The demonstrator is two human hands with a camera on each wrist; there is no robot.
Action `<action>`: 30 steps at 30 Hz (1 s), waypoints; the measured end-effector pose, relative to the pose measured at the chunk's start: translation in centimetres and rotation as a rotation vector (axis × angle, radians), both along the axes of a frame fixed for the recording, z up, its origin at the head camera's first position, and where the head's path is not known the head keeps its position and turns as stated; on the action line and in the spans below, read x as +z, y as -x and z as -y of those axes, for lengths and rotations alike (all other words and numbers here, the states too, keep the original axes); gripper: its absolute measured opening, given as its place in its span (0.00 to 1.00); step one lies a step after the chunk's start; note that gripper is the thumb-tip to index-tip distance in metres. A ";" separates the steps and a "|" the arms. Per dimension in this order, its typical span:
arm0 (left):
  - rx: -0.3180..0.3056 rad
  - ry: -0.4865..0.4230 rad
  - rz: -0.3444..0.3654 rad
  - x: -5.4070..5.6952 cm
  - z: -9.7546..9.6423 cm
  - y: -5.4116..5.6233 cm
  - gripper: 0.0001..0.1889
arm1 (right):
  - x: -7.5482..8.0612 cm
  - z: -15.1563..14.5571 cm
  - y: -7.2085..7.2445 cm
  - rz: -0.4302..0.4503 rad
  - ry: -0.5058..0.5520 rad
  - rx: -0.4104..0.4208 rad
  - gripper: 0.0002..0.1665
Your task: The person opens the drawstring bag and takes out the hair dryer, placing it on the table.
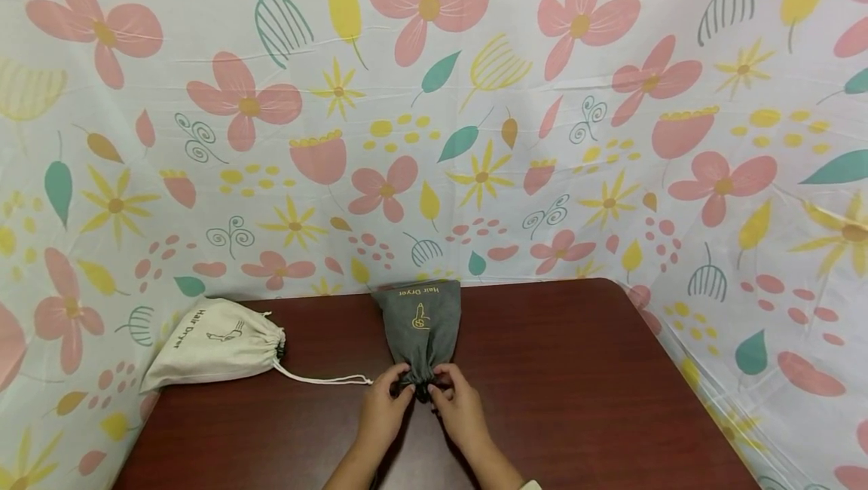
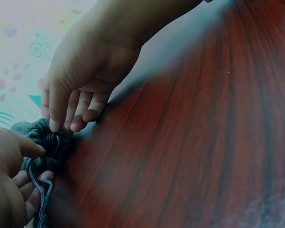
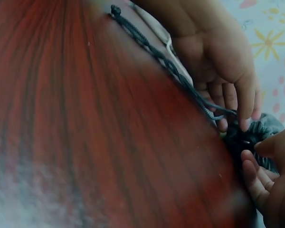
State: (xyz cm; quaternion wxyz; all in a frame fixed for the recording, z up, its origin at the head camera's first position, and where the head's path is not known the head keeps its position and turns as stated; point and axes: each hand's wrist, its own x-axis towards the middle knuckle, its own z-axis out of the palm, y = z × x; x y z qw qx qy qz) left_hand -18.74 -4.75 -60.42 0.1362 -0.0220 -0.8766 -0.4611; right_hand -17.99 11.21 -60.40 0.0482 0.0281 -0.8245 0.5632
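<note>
A grey drawstring bag (image 1: 422,316) lies on the dark red-brown table with its gathered mouth toward me. Yellow "Hair Dryer" lettering and a dryer drawing mark its front, upside down in the head view. My left hand (image 1: 381,411) pinches the left side of the gathered mouth between thumb and fingers. On the opposite side, my right hand (image 1: 463,407) pinches the fabric the same way. Both wrist views show the bunched rim close up, with a dark opening between the fingertips. A dark grey braided cord (image 3: 171,66) trails from the mouth and ends in a knot.
To the left, a cream drawstring bag (image 1: 217,347) with dark "Hair Dryer" lettering lies on its side. Its white cord (image 1: 325,380) stretches across the table toward my left hand. A flower-print curtain (image 1: 434,136) hangs behind the table (image 1: 576,384) and along both sides.
</note>
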 end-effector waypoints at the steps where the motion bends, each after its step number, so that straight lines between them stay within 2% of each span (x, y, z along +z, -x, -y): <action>1: -0.001 -0.005 0.008 0.0 0.0 0.1 0.18 | -0.1 0.0 0.1 0.000 -0.001 0.003 0.16; 5: -0.003 -0.015 0.046 -0.1 0.0 0.3 0.18 | -0.3 -0.1 0.6 0.002 -0.008 0.010 0.15; 8: -0.009 -0.023 0.044 -0.3 -0.1 0.5 0.19 | -0.5 -0.1 0.8 0.000 -0.029 0.014 0.14; 14: -0.003 -0.032 0.009 -0.8 -0.2 0.5 0.18 | -0.9 0.1 1.2 -0.031 -0.086 -0.016 0.14; 20: 0.042 -0.006 -0.047 -1.1 -0.6 0.2 0.17 | -1.3 0.2 1.3 -0.074 -0.159 -0.060 0.15; 30: 0.087 0.035 -0.088 -1.2 -1.0 0.0 0.17 | -1.4 0.1 1.1 -0.121 -0.199 -0.079 0.14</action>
